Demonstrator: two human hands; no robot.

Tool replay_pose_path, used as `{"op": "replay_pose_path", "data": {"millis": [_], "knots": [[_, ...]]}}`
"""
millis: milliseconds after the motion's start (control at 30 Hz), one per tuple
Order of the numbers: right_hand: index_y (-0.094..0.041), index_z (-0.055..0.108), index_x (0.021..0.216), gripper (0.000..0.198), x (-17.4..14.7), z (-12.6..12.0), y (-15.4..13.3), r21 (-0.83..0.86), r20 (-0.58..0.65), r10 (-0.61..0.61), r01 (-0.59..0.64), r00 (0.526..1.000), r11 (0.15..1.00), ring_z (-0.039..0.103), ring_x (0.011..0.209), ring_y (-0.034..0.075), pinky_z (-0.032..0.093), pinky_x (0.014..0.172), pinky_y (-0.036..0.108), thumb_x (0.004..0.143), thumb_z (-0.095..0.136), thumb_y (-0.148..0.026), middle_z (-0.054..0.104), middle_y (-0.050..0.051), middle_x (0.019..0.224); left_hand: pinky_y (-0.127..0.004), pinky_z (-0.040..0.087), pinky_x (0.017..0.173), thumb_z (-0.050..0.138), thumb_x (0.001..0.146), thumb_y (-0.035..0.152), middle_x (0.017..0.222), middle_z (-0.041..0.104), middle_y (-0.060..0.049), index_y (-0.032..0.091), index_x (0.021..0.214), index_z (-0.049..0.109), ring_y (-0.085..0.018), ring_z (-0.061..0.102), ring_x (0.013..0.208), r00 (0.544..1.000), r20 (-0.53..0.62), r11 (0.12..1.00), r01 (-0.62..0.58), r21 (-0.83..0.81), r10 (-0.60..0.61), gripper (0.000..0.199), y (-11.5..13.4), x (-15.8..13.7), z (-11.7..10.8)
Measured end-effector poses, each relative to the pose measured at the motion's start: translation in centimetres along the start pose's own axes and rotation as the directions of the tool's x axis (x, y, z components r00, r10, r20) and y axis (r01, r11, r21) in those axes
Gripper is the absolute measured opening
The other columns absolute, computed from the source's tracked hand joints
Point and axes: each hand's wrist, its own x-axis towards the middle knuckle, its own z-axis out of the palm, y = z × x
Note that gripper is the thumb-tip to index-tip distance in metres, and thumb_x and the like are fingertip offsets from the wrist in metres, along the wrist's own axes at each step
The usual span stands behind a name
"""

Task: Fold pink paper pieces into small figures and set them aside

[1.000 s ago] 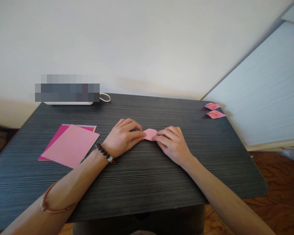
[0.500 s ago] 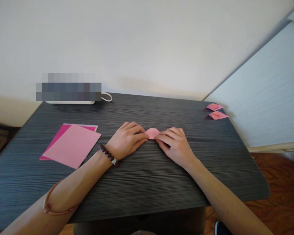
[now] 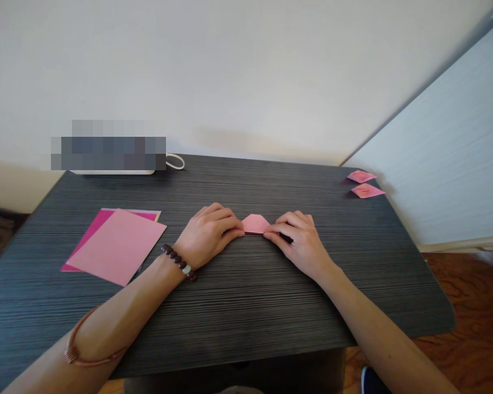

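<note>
A small folded piece of pink paper (image 3: 255, 224) lies at the middle of the dark table, its near edge straight and its far corners slanted. My left hand (image 3: 211, 231) pinches its left end between thumb and fingers. At the right end, my right hand (image 3: 298, 236) has thumb and fingertips closed on the paper. The ends of the paper are hidden under the fingertips. A beaded bracelet (image 3: 179, 261) circles my left wrist, and a brown cord band (image 3: 72, 350) sits farther up that forearm.
Flat sheets of pink paper (image 3: 117, 249) are stacked at the left of the table (image 3: 230, 312). Two folded pink paper pieces, a farther one (image 3: 361, 176) and a nearer one (image 3: 367, 190), lie at the back right. A blurred-out object (image 3: 110, 153) with a white loop stands against the wall.
My hands have moved slightly apart, toward the ends of the folded paper, so more of it shows between them. The view has shifted a little.
</note>
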Motion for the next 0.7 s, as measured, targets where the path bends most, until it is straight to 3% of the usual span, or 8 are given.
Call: {"op": "replay_pose_path", "data": {"millis": [200,433,700], "knots": [[-0.024,0.067,0.079,0.021,0.1,0.1,0.6,0.039,-0.013,0.066,-0.065,0.998,0.997,0.053,0.081,0.018,0.034,0.074,0.035,0.082,0.058,-0.043,0.062,0.002,0.082,-0.035,0.039,0.082,0.048,0.089,0.035,0.088,0.064,-0.002,0.022,0.088,0.064,-0.019,0.051,0.087,1.0,0.007,0.999,0.031,-0.022,-0.031,0.021,0.0,0.0,-0.1],[-0.03,0.07,0.086,0.016,0.0,-0.9,1.7,0.03,0.072,-0.076,0.074,0.994,0.997,0.053,0.082,0.017,0.032,0.078,0.036,0.084,0.057,-0.04,0.062,0.0,0.083,-0.035,0.039,0.082,0.047,0.089,0.035,0.088,0.063,-0.003,0.023,0.087,0.065,-0.019,0.051,0.087,1.0,0.005,1.0,0.019,-0.003,-0.019,0.022,-0.1,-0.1,-0.1],[-0.022,0.063,0.083,0.018,0.2,-0.3,0.4,0.073,0.082,0.057,-0.063,0.995,0.995,0.053,0.085,0.017,0.033,0.078,0.036,0.089,0.05,-0.034,0.06,0.002,0.088,-0.035,0.039,0.081,0.051,0.086,0.034,0.087,0.062,-0.002,0.021,0.08,0.064,-0.018,0.051,0.085,0.995,0.0,0.994,0.101,-0.038,-0.101,0.02,0.1,-0.1,-0.1]]}}
